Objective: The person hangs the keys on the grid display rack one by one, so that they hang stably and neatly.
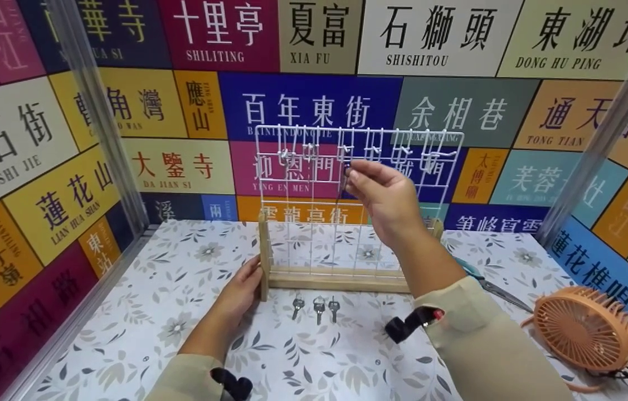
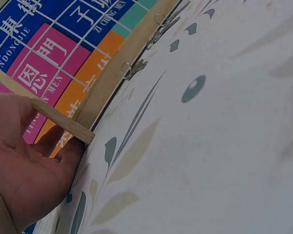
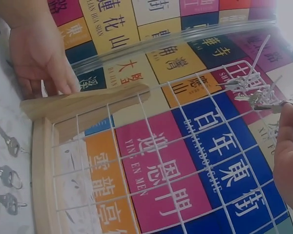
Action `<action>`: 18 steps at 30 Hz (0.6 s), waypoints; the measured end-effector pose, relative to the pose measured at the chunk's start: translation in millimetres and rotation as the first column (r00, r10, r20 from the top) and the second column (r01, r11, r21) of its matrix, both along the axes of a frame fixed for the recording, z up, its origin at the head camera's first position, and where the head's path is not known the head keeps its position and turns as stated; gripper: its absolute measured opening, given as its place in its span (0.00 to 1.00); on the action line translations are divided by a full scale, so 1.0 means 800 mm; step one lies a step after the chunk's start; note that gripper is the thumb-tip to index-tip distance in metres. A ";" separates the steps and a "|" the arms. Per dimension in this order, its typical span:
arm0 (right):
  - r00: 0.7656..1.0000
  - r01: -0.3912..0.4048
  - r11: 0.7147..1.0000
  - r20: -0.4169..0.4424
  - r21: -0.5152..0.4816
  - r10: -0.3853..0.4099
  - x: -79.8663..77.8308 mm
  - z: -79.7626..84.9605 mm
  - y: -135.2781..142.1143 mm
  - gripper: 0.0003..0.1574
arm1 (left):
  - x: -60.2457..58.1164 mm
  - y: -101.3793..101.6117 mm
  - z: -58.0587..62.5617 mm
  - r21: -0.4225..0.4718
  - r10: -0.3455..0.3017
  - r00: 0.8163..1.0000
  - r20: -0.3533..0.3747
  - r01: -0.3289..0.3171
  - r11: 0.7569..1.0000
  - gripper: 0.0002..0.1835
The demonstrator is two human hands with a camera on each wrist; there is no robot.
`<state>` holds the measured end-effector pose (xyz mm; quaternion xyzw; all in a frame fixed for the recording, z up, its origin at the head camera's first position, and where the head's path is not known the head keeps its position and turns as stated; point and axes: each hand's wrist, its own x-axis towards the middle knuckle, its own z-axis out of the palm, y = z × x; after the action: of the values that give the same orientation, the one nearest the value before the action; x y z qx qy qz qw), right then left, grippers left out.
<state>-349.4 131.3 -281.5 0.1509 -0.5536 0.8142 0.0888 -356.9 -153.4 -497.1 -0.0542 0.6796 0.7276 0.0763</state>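
A white wire grid rack [image 1: 302, 240] stands upright in a wooden frame [image 1: 341, 283], with a row of hooks along its upper part. Small metal keys [image 3: 244, 84] hang from hooks on its left side. My right hand [image 1: 383, 197] is raised before the upper middle of the grid and pinches a key [image 3: 269, 107] between thumb and fingertips, close to a hook. At the frame's left end, my left hand [image 2: 31, 158] holds the wooden post [image 2: 63, 119], its fingers partly hidden behind. Three keys with rings [image 1: 319, 309] lie on the table before the base.
An orange fan [image 1: 584, 328] stands at the right of the table [image 1: 291, 362], which has a leaf-patterned cover. Scissors [image 1: 495, 287] with teal handles lie beyond my right forearm. Behind the rack rises a wall of coloured signs [image 1: 314, 100].
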 end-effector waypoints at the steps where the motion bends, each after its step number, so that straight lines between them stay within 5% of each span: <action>1: 1.000 0.004 1.000 -0.001 -0.009 -0.004 -0.001 0.004 -0.002 0.16 | 0.000 0.000 0.000 0.000 -0.002 1.000 -0.001 0.002 1.000 0.26; 6: 0.999 0.033 0.998 0.006 -0.051 -0.033 -0.004 0.015 -0.007 0.21 | 0.001 0.001 0.001 0.001 -0.001 1.000 0.002 0.001 1.000 0.26; 12: 1.000 0.010 0.990 0.023 -0.142 -0.007 -0.008 0.021 -0.011 0.10 | -0.001 0.002 0.001 0.007 0.008 1.000 0.022 -0.008 1.000 0.25; 18: 0.999 0.019 0.986 0.050 -0.166 -0.011 -0.011 0.021 -0.014 0.11 | 0.001 0.002 0.001 0.028 0.003 1.000 0.014 -0.003 1.000 0.25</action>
<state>-358.2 120.1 -264.7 0.1191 -0.4868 0.8603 0.0937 -356.3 -151.6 -496.4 -0.0592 0.6688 0.7367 0.0808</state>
